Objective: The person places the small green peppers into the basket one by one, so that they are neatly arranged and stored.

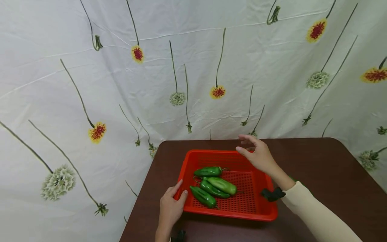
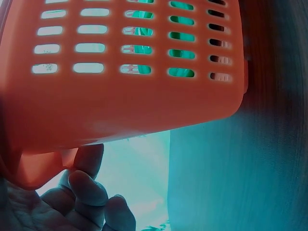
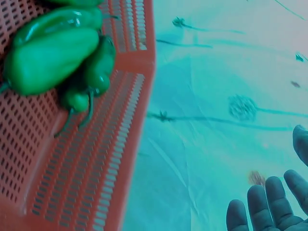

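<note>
A red plastic basket (image 1: 229, 215) with slotted walls and a perforated bottom stands on the table. Several green peppers (image 1: 222, 185) lie together in its left half, their stems still on. At the basket's near left corner, my left hand (image 1: 171, 205) grips the rim; the left wrist view shows its fingers (image 2: 89, 187) curled beneath the lip. My right hand (image 1: 259, 156) hovers over the far right rim, fingers spread and bent slightly, holding nothing. In the right wrist view that hand (image 3: 274, 207) is apart from the basket and the peppers.
The dark brown table (image 1: 314, 168) extends to the right of the basket. A white cloth (image 1: 193, 67) printed with flowers hangs behind the table's far edge. Dark bands (image 1: 273, 194) circle both wrists.
</note>
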A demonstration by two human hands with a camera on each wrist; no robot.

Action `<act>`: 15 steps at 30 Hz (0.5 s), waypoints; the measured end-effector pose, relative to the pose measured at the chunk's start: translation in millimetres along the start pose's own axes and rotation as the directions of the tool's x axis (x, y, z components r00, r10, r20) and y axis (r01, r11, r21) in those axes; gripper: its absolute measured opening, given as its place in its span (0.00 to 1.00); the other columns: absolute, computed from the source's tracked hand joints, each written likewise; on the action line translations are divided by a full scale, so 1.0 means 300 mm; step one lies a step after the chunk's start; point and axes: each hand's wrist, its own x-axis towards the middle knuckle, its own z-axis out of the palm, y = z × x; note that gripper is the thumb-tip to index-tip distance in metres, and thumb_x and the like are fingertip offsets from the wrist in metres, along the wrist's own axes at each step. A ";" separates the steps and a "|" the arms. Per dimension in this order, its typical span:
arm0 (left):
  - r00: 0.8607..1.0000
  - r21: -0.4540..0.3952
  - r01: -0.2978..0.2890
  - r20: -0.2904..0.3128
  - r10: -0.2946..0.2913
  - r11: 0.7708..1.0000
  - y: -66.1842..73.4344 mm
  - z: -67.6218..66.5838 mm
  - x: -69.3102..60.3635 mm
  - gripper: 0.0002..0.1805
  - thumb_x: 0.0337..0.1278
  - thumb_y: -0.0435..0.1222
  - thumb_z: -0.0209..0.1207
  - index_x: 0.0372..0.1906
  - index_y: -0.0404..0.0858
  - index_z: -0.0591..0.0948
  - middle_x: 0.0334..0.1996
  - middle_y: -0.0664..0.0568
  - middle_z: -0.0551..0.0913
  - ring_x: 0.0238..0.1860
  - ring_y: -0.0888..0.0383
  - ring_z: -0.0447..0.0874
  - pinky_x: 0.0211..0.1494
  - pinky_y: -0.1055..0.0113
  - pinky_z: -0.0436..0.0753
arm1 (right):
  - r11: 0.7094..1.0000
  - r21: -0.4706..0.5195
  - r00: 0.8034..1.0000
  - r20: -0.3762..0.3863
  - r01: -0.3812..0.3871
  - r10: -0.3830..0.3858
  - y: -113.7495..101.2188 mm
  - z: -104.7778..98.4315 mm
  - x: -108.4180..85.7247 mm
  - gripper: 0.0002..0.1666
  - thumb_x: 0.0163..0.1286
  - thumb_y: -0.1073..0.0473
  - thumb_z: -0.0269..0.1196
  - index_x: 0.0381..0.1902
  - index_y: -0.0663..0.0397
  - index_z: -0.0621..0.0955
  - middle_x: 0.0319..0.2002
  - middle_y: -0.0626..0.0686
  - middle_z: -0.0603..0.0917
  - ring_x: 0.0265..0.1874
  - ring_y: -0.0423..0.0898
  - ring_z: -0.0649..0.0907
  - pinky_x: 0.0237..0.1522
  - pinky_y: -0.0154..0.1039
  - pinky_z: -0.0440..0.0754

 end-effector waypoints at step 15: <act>1.000 0.000 0.005 -0.003 -0.005 1.000 0.003 0.006 0.003 0.24 0.58 0.40 0.69 0.61 0.54 0.83 0.49 0.55 0.87 0.51 0.55 0.86 0.51 0.55 0.83 | 0.987 -0.068 0.963 -0.236 -0.146 0.126 0.092 -0.207 -0.134 0.27 0.72 0.48 0.63 0.67 0.48 0.77 0.55 0.47 0.83 0.46 0.23 0.77 0.46 0.21 0.74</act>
